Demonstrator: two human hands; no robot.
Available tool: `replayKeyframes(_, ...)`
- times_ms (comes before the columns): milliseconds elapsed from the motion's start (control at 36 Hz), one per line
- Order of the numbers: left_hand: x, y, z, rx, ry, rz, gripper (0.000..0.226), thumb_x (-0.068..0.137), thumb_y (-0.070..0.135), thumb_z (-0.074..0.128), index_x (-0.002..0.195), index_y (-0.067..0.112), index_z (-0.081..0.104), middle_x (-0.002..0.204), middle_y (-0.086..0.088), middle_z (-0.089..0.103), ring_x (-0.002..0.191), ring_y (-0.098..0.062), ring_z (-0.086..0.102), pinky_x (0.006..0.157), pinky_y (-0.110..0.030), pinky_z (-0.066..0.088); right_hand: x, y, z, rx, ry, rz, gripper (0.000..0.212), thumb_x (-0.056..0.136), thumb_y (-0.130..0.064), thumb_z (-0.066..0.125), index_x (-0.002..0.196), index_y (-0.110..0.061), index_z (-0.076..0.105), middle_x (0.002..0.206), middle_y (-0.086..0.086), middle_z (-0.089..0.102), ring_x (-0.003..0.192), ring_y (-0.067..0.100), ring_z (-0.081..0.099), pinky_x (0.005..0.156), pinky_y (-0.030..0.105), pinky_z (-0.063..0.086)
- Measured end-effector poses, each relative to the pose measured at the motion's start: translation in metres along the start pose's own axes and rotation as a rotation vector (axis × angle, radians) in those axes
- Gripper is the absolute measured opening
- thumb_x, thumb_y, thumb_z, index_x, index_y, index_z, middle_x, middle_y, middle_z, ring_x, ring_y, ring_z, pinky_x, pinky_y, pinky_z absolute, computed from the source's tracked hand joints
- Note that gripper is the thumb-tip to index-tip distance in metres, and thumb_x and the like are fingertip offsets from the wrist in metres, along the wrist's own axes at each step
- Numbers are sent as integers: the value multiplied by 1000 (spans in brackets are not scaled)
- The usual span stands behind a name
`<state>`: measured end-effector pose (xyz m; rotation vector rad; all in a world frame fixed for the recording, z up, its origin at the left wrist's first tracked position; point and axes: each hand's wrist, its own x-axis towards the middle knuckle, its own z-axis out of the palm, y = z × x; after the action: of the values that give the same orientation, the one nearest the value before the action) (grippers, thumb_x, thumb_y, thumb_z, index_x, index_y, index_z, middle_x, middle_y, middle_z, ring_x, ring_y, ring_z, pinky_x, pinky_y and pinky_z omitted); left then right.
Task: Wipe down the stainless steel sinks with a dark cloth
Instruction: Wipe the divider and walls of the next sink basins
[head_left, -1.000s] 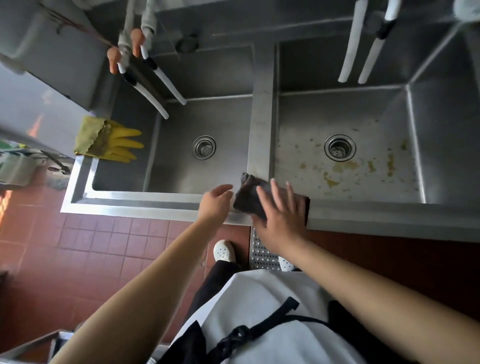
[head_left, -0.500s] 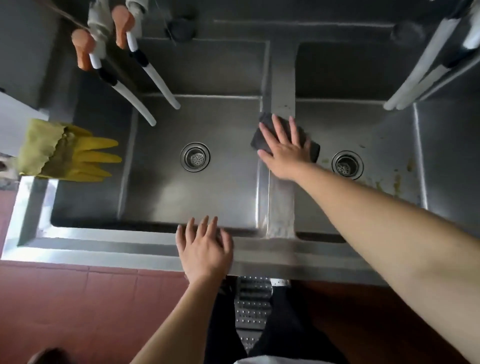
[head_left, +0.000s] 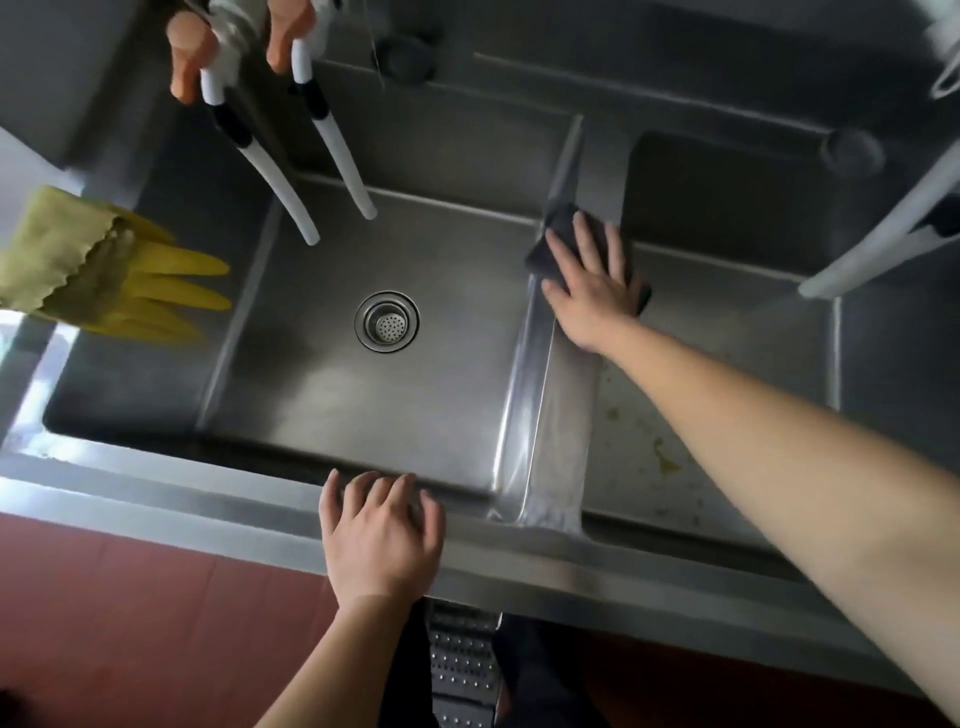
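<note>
While the right hand lies flat, fingers spread, pressing the cloth on the divider at its far end, even pressure suits the stroke. Left hand, spread and empty, braces on the rim left of the divider.

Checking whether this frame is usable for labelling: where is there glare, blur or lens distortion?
Head view: glare streaks the divider and the front rim; the right hand on the dark cloth is slightly soft; wide-angle bending curves the sink edges; the corners fall dark.
</note>
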<state>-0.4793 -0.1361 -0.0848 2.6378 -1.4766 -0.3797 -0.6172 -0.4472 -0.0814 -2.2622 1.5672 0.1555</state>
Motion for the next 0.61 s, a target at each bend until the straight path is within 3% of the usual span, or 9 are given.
replayKeyframes(194, -1, 3, -5, -19, 7, -28, 21, 83, 37, 53, 77, 26, 70, 80, 4, 69, 95, -24, 62, 118, -44, 23, -172, -1, 65, 37, -48, -192, 63, 96, -53, 29, 155, -45, 9, 164, -16, -12, 150, 21, -21, 114, 65, 12)
replayKeyframes(306, -1, 4, -9, -31, -5, -33, 24, 83, 38, 51, 75, 25, 69, 77, 5, 69, 92, -24, 62, 118, -43, 23, -218, -10, 85, 11, -62, -193, 67, 94, -53, 27, 155, -44, 1, 165, -12, -12, 150, 25, -23, 115, 63, 13)
replayKeyframes(417, 0, 4, -9, -26, -25, -25, 26, 86, 41, 49, 79, 26, 70, 80, 8, 70, 96, -21, 62, 118, -43, 23, -180, -4, 71, 35, -96, -172, 64, 94, -54, 21, 154, -48, -2, 161, -17, -23, 145, 20, -32, 117, 62, 8)
replayKeyframes(528, 0, 3, -6, -20, -17, -25, 22, 85, 39, 53, 79, 25, 70, 79, 7, 69, 96, -21, 61, 117, -45, 25, -73, 8, 36, 65, -16, -101, 63, 99, -46, 43, 155, -45, 14, 165, -14, -10, 151, 27, -16, 118, 62, 11)
replayKeyframes(611, 0, 2, -2, -17, -2, -15, 23, 85, 38, 54, 80, 25, 71, 82, 7, 70, 97, -22, 62, 117, -45, 25, 13, 16, 4, 44, 17, -39, 64, 99, -41, 49, 154, -44, 18, 166, -12, -6, 152, 29, -12, 121, 58, 11)
